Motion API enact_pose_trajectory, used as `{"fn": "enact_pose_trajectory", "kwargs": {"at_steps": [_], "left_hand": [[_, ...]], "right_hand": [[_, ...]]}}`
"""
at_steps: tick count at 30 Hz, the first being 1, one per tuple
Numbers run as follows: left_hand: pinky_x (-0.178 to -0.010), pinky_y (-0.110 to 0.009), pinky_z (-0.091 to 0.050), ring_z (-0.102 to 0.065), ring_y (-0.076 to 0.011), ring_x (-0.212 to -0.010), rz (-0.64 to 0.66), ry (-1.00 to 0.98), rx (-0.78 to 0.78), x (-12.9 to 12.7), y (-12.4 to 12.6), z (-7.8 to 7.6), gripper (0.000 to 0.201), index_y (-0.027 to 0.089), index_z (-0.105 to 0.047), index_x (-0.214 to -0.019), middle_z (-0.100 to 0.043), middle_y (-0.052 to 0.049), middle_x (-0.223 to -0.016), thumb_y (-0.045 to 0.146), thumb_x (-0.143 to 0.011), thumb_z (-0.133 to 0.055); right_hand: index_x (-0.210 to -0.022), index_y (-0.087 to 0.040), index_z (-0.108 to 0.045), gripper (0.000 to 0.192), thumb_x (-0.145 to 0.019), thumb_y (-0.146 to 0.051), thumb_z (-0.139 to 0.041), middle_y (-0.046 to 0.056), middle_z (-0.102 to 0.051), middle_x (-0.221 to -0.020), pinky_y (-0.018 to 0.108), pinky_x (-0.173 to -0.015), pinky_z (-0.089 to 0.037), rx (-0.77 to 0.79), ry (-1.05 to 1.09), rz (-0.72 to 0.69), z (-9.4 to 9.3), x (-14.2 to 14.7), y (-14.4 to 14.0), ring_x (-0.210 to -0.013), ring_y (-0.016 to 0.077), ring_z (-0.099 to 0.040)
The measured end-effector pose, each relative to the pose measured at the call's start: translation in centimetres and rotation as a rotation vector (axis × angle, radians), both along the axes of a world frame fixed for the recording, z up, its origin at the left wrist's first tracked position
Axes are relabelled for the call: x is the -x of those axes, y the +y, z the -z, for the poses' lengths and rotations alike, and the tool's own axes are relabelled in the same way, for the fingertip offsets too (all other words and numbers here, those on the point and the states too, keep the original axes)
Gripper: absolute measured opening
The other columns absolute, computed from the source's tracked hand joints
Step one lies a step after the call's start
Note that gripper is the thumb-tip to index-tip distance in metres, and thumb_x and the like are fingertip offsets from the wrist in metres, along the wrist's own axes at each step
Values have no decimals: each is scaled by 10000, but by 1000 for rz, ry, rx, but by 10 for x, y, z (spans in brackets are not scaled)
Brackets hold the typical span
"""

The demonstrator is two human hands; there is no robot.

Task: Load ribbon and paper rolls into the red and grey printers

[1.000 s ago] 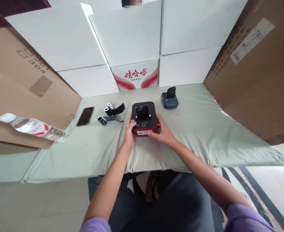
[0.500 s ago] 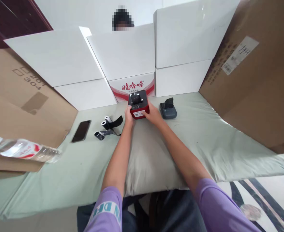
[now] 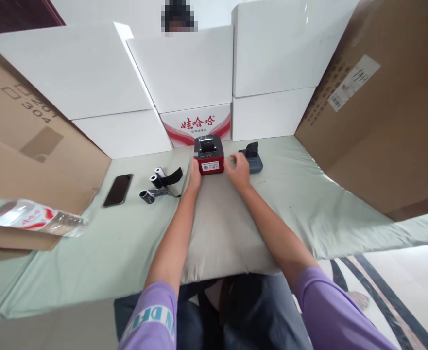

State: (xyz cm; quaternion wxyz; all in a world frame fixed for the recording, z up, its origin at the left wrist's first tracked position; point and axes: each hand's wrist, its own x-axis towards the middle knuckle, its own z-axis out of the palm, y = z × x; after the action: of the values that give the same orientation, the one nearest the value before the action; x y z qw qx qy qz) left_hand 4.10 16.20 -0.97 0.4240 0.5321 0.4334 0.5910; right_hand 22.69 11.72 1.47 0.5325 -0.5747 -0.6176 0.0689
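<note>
At left lay a clear plastic bottle (image 3: pixel 35 216). My left hand (image 3: pixel 195 177) touched, its grip too hidden to tell, the boxy, round-cornered device (image 3: pixel 210 154), red-sided and black-topped, just above centre on wrinkled pale-green cloth (image 3: pixel 217 228). My right hand (image 3: pixel 240 171), fingers loosely apart, hung just beside it; a brown cardboard box (image 3: pixel 399 126) walled the right.

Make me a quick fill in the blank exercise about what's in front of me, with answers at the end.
1. On its side facing the phone, the red-and-black device touches the person's ____ hand.
2. The dark blue device sits to the ____ of the red-and-black device.
3. Below 201, the left-hand carton shows the number ____.
4. The right sleeve is colored ____.

Missing words: left; right; 304; purple.
</note>
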Motion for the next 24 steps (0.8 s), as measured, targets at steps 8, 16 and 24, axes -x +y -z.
{"fn": "enact_pose_trajectory", "kwargs": {"at_steps": [8, 16, 24], "left_hand": [[-1352, -496, -248, -291, -270, -1641, 100, 389, -7, 8, -93, 26, 845, 236, -277, -1687, -303, -107, -1763, 223, -928, -649], [-1287, -500, -387, -559, -274, -1476, 183, 510, -70, 10, -101, 6, 645, 150, -470, -1598, -579, -159, -1579, 180, -959, -554], [-1228, -465, -474, -655, -279, -1369, 242, 518, -24, 22, -96, 9, 668, 214, -612, -1515, -718, -48, -1421, 83, -862, -569]], "right_hand": [[-1573, -60, -288, 1068, -688, -405, -777, 280, -443, -1465, 617, -1180, -341, 246, -106, 408, 17, -46, -10, -1343, 426, -419], [-1573, -97, -321, 1073, -672, -433, -798, 211, -500, -1299, 606, -1147, -387, 239, -87, 280, -8, -29, -58, -1268, 413, -453], [-1589, -172, -288, 1150, -628, -409, -873, 179, -414, -1331, 611, -1158, -407, 317, -6, 57, 13, 48, -113, -1290, 392, -436]]}}
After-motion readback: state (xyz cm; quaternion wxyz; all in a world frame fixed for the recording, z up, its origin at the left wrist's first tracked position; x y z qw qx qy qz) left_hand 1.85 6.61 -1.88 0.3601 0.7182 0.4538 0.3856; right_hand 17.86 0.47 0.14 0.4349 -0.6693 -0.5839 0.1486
